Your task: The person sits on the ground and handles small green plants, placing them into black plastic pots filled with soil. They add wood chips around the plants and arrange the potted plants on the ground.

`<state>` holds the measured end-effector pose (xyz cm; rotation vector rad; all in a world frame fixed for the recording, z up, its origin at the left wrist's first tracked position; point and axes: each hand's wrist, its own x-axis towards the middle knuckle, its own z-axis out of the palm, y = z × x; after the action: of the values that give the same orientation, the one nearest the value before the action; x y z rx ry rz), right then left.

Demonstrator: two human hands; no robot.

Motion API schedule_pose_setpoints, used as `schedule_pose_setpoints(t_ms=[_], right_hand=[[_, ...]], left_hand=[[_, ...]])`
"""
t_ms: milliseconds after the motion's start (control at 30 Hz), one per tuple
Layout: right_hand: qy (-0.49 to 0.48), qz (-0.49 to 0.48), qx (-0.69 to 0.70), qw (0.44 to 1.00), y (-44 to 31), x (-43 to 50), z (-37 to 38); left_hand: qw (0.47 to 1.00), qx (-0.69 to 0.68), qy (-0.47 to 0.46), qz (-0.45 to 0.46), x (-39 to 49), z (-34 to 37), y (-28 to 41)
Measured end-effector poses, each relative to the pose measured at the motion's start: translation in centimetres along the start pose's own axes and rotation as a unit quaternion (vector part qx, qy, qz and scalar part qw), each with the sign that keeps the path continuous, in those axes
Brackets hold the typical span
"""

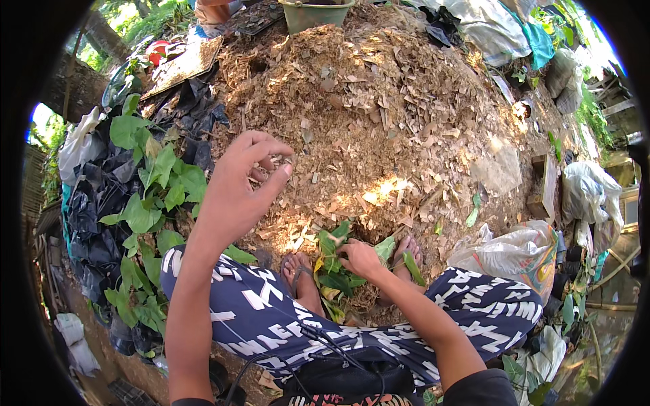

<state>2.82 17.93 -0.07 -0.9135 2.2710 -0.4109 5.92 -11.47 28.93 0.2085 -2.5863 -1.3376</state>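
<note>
My left hand (254,177) is raised over the ground with its fingers curled; whether something small lies between them is unclear. My right hand (360,259) reaches down between my feet, its fingertips at a small pile of green leaves (335,279), some of them yellowed. Its grip is partly hidden. Wood shavings and chips (355,127) cover the ground before me. A pale stem or chip shows beside the right fingertips. My sandalled feet (299,274) stand on both sides of the leaves.
Leafy vines (162,172) and black plastic (96,208) lie at the left. A green bucket (317,15) stands at the top, near another person's arm or leg (213,12). Plastic sacks (513,254) and a wooden block (546,188) are at the right.
</note>
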Motion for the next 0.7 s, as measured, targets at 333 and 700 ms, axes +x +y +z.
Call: schedule_pose_setpoints(t_ms=[333,700], right_hand=[[-0.091,0.030,0.288,0.953,1.0,-3.5,-14.5],[0.083,0.057,0.267,0.959,-3.1,-2.6,-24.2]], left_hand=[[0.999,-0.003,0.052,0.015,-1.3,-1.5,0.5],[0.997,0.050,0.057,-0.031,-3.2,-0.3,-0.4]])
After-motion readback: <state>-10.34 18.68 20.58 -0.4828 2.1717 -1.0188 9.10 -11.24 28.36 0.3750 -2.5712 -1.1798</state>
